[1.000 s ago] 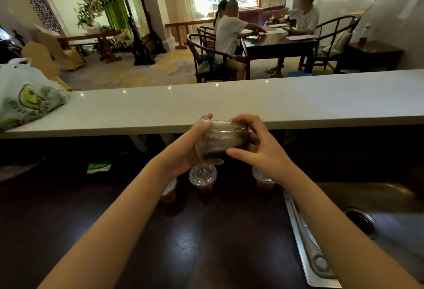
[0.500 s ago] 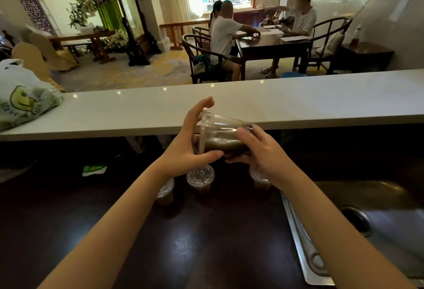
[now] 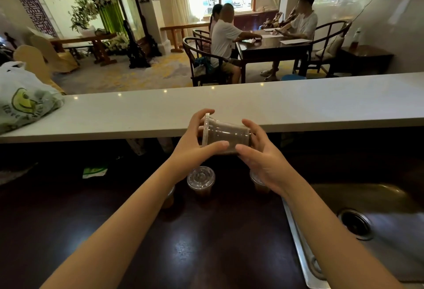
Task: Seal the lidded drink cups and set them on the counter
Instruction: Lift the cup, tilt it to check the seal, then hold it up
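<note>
My left hand [image 3: 195,148] and right hand [image 3: 259,158] grasp one lidded cup [image 3: 226,136] on its side just near the white counter [image 3: 298,102], which carries no cup yet, while three cups [image 3: 201,179] wait on the dark worktop [image 3: 206,242] below.

The cup [image 3: 226,136] you hold is clear plastic with a brown drink inside, and its lid is clear too. Below it, the cup with the ribbed clear lid [image 3: 201,178] holds the same brown. You work over a dark, glossy brown tabletop [image 3: 183,242]. The ledge [image 3: 298,102] ahead is pale grey-white. The bag [image 3: 25,102] is white, printed with a yellow-green smiling face. The sink [image 3: 378,224] is dull steel grey.
</note>
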